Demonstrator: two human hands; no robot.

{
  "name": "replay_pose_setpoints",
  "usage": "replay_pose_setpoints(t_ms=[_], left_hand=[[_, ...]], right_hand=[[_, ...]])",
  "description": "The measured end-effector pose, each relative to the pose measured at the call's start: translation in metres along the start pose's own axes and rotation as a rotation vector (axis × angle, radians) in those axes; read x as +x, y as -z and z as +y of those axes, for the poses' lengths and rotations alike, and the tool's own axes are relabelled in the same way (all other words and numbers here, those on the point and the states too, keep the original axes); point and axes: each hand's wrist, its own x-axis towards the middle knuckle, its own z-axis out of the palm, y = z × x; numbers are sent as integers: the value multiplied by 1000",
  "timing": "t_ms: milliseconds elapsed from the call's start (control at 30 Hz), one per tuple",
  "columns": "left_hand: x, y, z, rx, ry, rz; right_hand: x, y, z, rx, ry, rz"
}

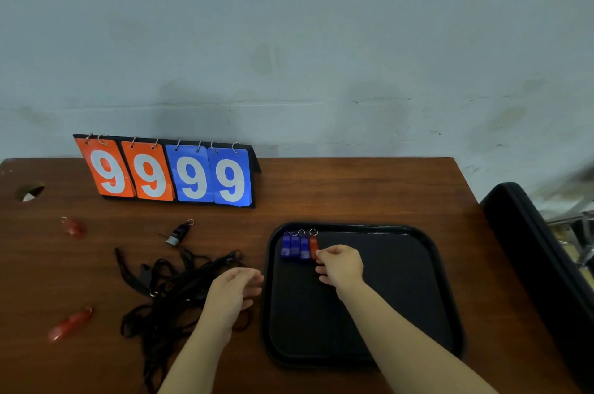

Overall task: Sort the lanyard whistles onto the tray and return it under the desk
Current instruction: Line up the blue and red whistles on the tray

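Note:
A black tray lies on the right half of the desk. In its far left corner three blue whistles stand in a row with a red whistle beside them. My right hand pinches the near end of that red whistle. My left hand hovers with relaxed fingers over a tangle of black lanyards, holding nothing. A black whistle lies left of the tray. Two more red whistles lie at the desk's left side.
A flip scoreboard showing 9999 stands at the back of the brown desk against the wall. A cable hole is at the far left. A black case stands past the desk's right edge.

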Motion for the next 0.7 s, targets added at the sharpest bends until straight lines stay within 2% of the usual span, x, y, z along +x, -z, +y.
replay_pose_setpoints(t_ms=[333,533,700], left_hand=[[3,-3,0,5,-3,-9],[2,-3,0,2,-7,-3],[4,-2,-2,19,-25,-6]], right_hand=[[1,4,6,-307,222,-7],[-1,2,7,-337,234,-15],[-5,-3,4,-304,313,3]])
